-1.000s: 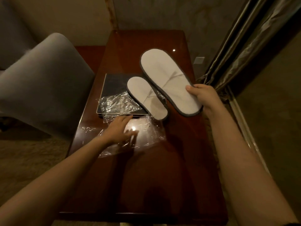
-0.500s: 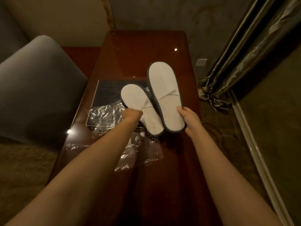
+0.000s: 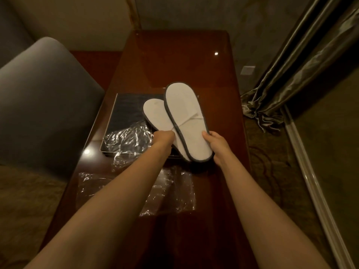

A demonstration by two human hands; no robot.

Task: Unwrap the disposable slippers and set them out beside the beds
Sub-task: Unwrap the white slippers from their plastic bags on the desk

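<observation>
Two white disposable slippers with grey edging are held above a dark wooden table [image 3: 217, 78]. My right hand [image 3: 215, 145] grips the heel end of the nearer, larger-looking slipper [image 3: 186, 117]. My left hand [image 3: 163, 137] is shut on the heel end of the second slipper [image 3: 157, 115], which lies partly under the first. Both slippers are bare of wrapping. A crumpled clear plastic wrapper [image 3: 128, 138] lies on a dark tray [image 3: 128, 105]. A flatter clear wrapper [image 3: 174, 193] lies on the table below my forearms.
A grey upholstered chair [image 3: 44, 105] stands close to the table's left side. Heavy curtains [image 3: 303, 65] hang at the right, with a pale baseboard [image 3: 310, 183] running along patterned carpet [image 3: 272, 171]. A wall socket [image 3: 247, 69] sits behind the table.
My left hand left the plastic on the table and took hold of the second slipper. My right hand brought its slipper in beside it, so the two now overlap.
</observation>
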